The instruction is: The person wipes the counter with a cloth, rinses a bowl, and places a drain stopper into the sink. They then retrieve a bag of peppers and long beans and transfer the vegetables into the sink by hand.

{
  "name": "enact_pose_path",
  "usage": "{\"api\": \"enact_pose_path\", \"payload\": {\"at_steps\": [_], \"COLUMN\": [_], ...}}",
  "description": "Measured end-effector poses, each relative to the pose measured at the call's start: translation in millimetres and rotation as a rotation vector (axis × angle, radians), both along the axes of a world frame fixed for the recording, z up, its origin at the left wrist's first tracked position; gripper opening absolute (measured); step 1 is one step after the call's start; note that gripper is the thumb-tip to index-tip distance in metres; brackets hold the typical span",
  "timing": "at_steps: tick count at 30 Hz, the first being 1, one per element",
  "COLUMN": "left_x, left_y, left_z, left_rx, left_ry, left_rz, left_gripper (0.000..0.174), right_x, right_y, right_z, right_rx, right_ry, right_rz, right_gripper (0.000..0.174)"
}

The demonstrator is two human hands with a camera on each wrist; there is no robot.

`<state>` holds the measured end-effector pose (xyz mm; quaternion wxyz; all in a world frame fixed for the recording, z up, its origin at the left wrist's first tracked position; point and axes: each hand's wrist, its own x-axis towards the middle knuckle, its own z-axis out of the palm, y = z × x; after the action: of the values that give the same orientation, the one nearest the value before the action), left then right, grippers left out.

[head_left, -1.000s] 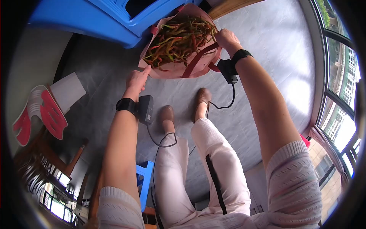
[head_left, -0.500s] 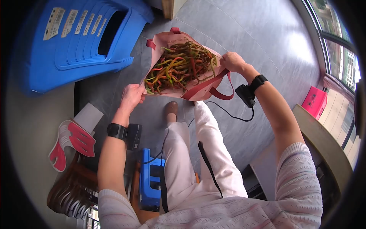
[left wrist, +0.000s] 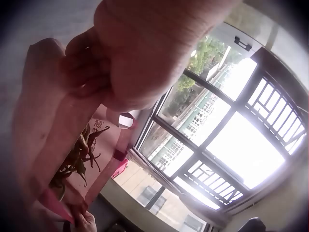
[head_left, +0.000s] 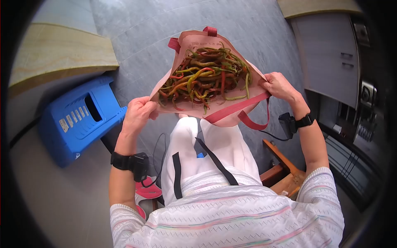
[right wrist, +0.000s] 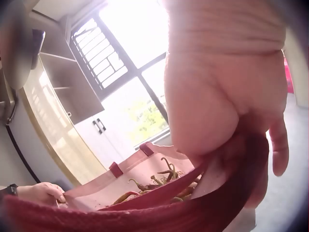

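Observation:
A pink tote bag point(head_left: 225, 119) with dark red handles hangs spread wide between my two hands, above the lap in the head view. Long, thin chili peppers point(head_left: 202, 78), green, red and brownish, lie heaped inside it. My left hand point(head_left: 139, 112) grips the bag's left edge, fingers curled round the fabric; the left wrist view shows those fingers close up. At the opposite corner my right hand point(head_left: 282, 86) pinches the rim between thumb and fingers. One red handle point(head_left: 252, 122) dangles below that hand, and in the right wrist view the strap passes near the palm.
A blue plastic stool point(head_left: 78, 118) stands at the left, beside a pale counter point(head_left: 62, 53). Wooden furniture point(head_left: 289, 173) is near my right elbow. Grey cabinets point(head_left: 326, 58) line the right side. A thin black cable point(head_left: 161, 161) hangs from my left wrist camera.
Both hands have lifted the bag of chili peppers from near the floor and brought it closer to the body. The left hand now grips the edge. The view has turned from the window toward the cabinets.

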<state>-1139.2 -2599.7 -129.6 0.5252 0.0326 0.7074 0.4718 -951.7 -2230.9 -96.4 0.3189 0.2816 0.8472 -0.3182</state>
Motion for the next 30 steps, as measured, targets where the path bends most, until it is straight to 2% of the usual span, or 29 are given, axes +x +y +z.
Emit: {"api": "enact_pose_path", "payload": {"at_steps": [4,5,8,11,12,15,18,19,25,26,30], "left_x": [33,-12,-16,-24,-46,-72,-95,-104,-133,-152,-141], "left_y": [87,6,16,17,20,25,34,42,59,11,61], "left_z": [44,-42,-60,-79,-84,-69,-63,-67,-75,-85,-48], "left_rx": [0.061,0.124,0.205,0.241,0.222,0.257,0.288,0.286,0.405,0.340,0.397], "left_ry": [0.028,0.025,0.018,0.031,0.041,0.019,0.007,0.044,0.131,0.147,0.148], "left_rz": [-0.165,-0.137,-0.267,-0.387,-0.395,-0.485,-0.549,-0.559,-0.722,-0.696,-0.755], "left_gripper": [0.020,0.020,0.021,0.021,0.022,0.023,0.023,0.024,0.026,0.026,0.024], "right_x": [122,70,112,131,111,99,89,79,71,48,52], "right_y": [22,-57,-95,-130,-124,-159,-193,-181,-222,-248,-224], "right_z": [51,-11,-11,-17,-26,-2,10,4,-1,-20,7], "right_rx": [-0.014,0.048,-0.042,-0.006,-0.015,0.092,0.108,0.094,0.218,0.093,-0.029], "right_ry": [0.121,0.122,0.234,0.369,0.397,0.423,0.614,0.618,0.745,0.774,0.914], "right_rz": [-0.325,-0.295,-0.592,-0.732,-0.735,-0.822,-0.885,-0.879,-0.987,-0.998,-1.163], "right_gripper": [0.022,0.022,0.029,0.027,0.027,0.025,0.026,0.026,0.027,0.026,0.024]}}
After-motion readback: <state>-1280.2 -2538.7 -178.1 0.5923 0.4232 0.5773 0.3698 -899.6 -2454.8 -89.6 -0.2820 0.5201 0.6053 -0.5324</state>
